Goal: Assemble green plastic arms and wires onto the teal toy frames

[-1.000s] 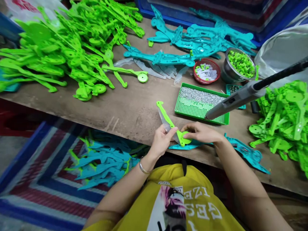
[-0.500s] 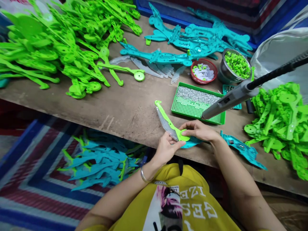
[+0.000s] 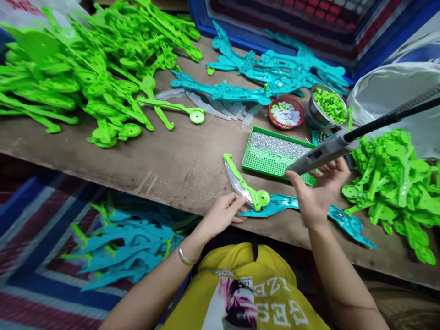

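Note:
At the table's front edge, my left hand is closed on the near end of a long teal plastic part. Its fingertips also press on a translucent strip. Lying along that strip is a bright green plastic arm, its round end resting over the teal part. My right hand is raised with thumb and fingers apart, around the lower end of a hanging grey power screwdriver. Whether the fingers touch the screwdriver is unclear.
A green perforated tray of small screws lies behind the screwdriver. Beyond it stand a red basket and a metal bowl of small green pieces. Green parts pile up left and right; teal parts lie at the back.
My right hand has let go of the green arm and moved up and right to the screwdriver, opening. My left hand has shifted slightly left, still gripping the parts.

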Motion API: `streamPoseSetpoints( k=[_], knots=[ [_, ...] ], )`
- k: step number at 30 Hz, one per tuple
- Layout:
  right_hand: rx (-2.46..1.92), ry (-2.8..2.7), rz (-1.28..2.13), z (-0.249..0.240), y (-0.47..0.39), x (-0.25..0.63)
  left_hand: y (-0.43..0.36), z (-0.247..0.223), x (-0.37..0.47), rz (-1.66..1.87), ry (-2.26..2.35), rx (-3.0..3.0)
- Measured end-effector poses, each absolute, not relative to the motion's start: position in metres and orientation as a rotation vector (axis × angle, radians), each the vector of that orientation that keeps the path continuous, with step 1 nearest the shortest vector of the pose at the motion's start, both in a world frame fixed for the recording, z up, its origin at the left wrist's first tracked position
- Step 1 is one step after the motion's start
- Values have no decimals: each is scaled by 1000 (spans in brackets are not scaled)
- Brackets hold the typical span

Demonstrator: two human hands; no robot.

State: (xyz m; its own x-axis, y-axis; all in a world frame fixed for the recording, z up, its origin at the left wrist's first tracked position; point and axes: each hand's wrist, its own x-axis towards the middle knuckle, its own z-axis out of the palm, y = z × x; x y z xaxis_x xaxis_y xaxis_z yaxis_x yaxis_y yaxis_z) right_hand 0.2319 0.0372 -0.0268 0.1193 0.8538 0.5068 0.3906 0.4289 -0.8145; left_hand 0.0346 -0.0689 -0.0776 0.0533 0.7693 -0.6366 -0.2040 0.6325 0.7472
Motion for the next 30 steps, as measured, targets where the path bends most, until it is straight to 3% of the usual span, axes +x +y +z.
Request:
streamPoseSetpoints(
  k=[4, 7, 19, 30],
  knots=[
    [-1193, -1470, 918, -19, 56, 223, -77, -79, 33, 845, 1280, 516],
    [-1049, -1451, 1048, -12, 70, 210, -83, -85, 39, 925, 1244, 503],
    [-979, -1385, 958, -54, 115, 149, -96, -85, 46, 1060, 1350, 744],
    [-934, -1317, 1025, -57, 122, 141, -89, -82, 37, 904, 1373, 1179]
  ],
)
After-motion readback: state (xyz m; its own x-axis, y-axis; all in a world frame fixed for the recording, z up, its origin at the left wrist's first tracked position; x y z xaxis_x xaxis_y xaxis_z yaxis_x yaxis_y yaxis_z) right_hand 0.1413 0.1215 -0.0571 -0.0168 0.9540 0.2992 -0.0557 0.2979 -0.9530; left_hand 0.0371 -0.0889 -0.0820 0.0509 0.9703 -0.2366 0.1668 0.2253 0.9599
